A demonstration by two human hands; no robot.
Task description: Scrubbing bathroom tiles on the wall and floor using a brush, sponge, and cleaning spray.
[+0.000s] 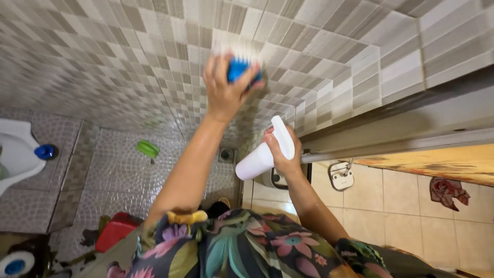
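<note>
My left hand [225, 88] is raised against the grey and beige tiled wall [128, 56] and grips a blue scrub brush [241, 67] with white bristles pressed to the tiles; the brush is blurred. My right hand [280, 153] is lower and to the right, near the wall's corner, shut around a white plastic bottle [257, 160] held tilted. Both bare arms reach up from my flowered garment [247, 247] at the bottom of the view.
A white squat toilet [15, 154] with a blue round object [45, 151] beside it lies at the left. On the patterned floor are a green object [148, 148], a drain [225, 154] and a red container [116, 229]. A door frame [411, 134] and tan tiles [401, 206] are at the right.
</note>
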